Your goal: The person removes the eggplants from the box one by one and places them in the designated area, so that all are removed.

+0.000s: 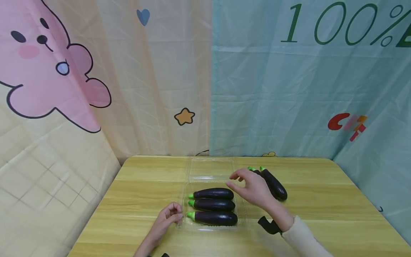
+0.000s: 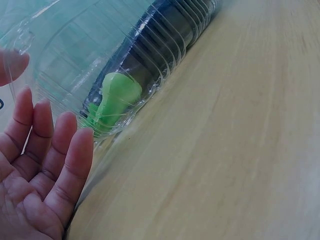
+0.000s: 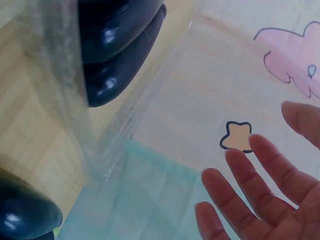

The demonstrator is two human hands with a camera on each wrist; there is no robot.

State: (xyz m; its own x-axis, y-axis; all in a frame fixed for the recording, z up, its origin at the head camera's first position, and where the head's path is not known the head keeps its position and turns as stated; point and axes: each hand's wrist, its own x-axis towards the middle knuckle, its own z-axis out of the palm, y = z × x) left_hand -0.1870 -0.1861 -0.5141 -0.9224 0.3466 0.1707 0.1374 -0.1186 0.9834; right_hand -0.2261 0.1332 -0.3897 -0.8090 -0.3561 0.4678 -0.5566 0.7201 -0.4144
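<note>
A clear plastic clamshell box lies with its lid folded back on the table. Inside, three dark purple eggplants lie side by side: a rear one, a middle one and a front one, green stems to the left. At the box's left edge, my left hand pinches the rim between thumb and fingers; in the left wrist view a green stem shows through the ribbed wall. My right hand hovers over the box's right side, fingers parted and holding nothing.
More eggplants lie on the table right of the box, partly hidden by my right hand. The wooden table ends at a printed curtain behind it. A black strap is at the right wrist.
</note>
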